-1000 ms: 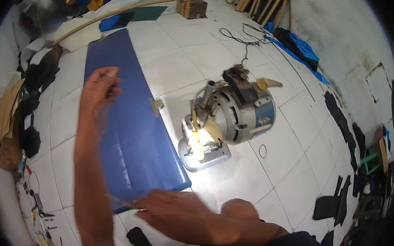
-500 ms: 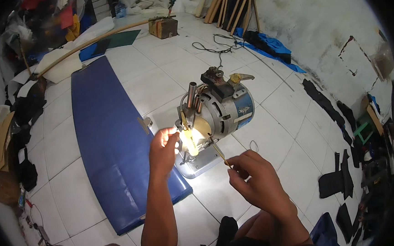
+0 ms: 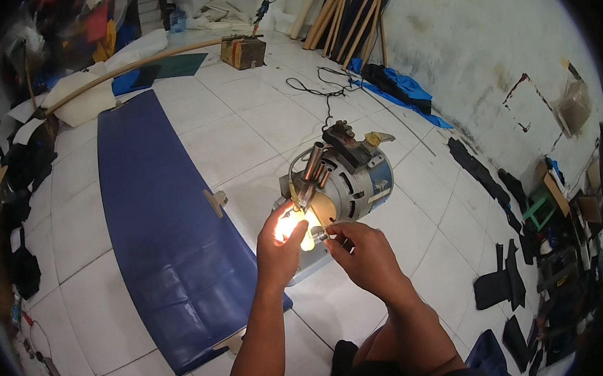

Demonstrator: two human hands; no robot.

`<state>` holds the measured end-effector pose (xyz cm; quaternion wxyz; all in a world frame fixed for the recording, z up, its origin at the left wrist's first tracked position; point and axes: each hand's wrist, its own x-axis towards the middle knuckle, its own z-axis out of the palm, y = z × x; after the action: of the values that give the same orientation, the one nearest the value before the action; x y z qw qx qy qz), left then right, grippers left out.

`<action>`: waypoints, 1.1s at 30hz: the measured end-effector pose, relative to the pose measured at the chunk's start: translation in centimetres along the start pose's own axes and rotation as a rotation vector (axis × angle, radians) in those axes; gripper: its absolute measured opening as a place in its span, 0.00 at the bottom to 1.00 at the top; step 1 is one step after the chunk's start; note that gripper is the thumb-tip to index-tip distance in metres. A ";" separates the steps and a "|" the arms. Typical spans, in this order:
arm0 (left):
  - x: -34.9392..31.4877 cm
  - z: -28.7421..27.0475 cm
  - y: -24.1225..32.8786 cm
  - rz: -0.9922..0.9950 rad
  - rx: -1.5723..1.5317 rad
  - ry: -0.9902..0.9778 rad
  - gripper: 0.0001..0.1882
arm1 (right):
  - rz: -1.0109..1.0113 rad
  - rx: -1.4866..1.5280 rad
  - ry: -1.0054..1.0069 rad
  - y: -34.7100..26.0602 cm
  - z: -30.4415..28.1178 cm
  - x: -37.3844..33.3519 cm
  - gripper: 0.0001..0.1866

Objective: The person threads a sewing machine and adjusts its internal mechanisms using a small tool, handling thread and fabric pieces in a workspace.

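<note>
In front of me a grey electric machine rests on the white tiles, with a drum-shaped motor, a blue label and upright metal tubes. At its near side a bright yellow-white light glares. My left hand is closed beside that light, fingers curled at the machine; the glare hides what they grip. My right hand pinches a thin, brass-coloured rod against the machine's front, close to the left fingers. The rod's tip is hard to make out in the glare.
Left of the machine lies a long blue padded panel with metal brackets. A black cable runs behind the motor. Beyond are a box with a tool on it and rolls against the wall. Dark scraps lie at right.
My right hand has moved up and left with the rod, now close beside the left hand. My left hand has shifted right, nearer the light. The view has tilted slightly.
</note>
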<state>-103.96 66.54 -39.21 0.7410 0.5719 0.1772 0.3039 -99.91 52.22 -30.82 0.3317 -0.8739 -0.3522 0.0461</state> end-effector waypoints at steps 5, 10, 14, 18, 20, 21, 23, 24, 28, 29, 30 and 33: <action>0.6 -0.7 0.0 0.059 0.122 -0.010 0.23 | -0.041 -0.033 0.098 0.0 1.0 0.6 0.13; 0.8 -1.0 1.5 -0.059 -0.087 -0.086 0.24 | 0.085 0.245 0.053 0.8 2.1 1.6 0.15; 1.1 -1.2 1.4 -0.103 -0.137 -0.142 0.23 | 0.121 0.464 0.039 0.5 2.4 2.4 0.16; 1.5 -1.5 1.9 -0.086 -0.120 -0.163 0.22 | 0.094 0.536 0.032 0.4 3.0 2.9 0.16; 1.6 -1.7 1.9 -0.086 -0.113 -0.170 0.21 | 0.077 0.497 0.032 0.5 3.3 3.2 0.13; 1.8 -1.9 2.0 -0.084 -0.099 -0.166 0.21 | 0.076 0.501 0.030 0.4 3.4 3.3 0.13; 2.0 -1.9 2.2 -0.081 -0.082 -0.168 0.21 | 0.100 0.519 0.030 0.4 3.4 3.3 0.13; 2.0 -1.9 2.4 -0.080 -0.062 -0.162 0.20 | 0.100 0.523 0.031 0.5 3.4 3.4 0.13; 2.3 -1.5 2.9 -0.115 -0.062 -0.129 0.17 | 0.067 0.483 0.037 1.0 3.7 4.0 0.13; 2.4 -1.5 3.0 -0.113 -0.058 -0.129 0.17 | 0.070 0.478 0.050 1.1 3.9 4.1 0.13; 2.5 -1.4 3.1 -0.120 -0.034 -0.121 0.17 | 0.069 0.481 0.051 1.0 3.9 4.1 0.13; 2.7 -1.5 3.8 -0.120 0.048 -0.110 0.19 | 0.036 0.459 0.057 0.2 3.8 4.2 0.13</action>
<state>-103.82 70.04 -35.74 0.7527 0.5936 0.1776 0.2227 -97.87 56.91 -33.24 0.5306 -0.7828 -0.3072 0.1061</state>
